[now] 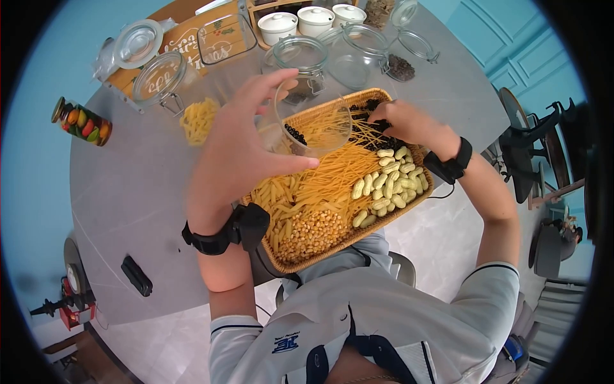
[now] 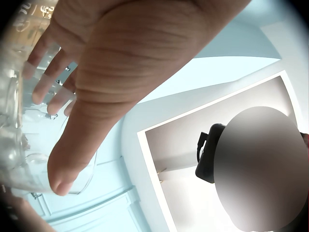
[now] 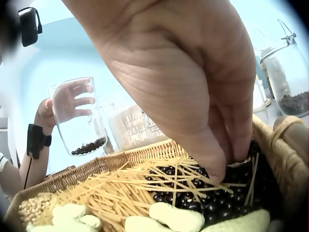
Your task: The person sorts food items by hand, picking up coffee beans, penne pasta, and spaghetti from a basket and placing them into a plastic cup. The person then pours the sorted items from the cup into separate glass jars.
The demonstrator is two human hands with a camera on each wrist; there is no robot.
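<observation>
My left hand [image 1: 236,144] grips a clear glass jar [image 3: 77,118], tilted over the far left side of a wicker basket [image 3: 120,158]. A small layer of black beans [image 3: 89,146] lies at the jar's bottom. At the basket's far right corner, my right hand [image 1: 412,125] reaches down into loose black beans [image 3: 212,205], thumb and fingers curled together among them; the fingertips are partly hidden. Dry noodle sticks [image 1: 339,173] lie across the beans and the basket's middle. Peanuts [image 1: 393,185], corn kernels [image 1: 313,233] and penne [image 1: 272,192] fill the other parts.
Behind the basket stand open clip-top jars [image 1: 358,61] and lidded white pots [image 1: 278,25]. A clear container with pasta [image 1: 199,121] is left of the basket, and a jar of colourful contents [image 1: 89,125] stands farther left. A black case [image 1: 136,275] lies near the table's edge.
</observation>
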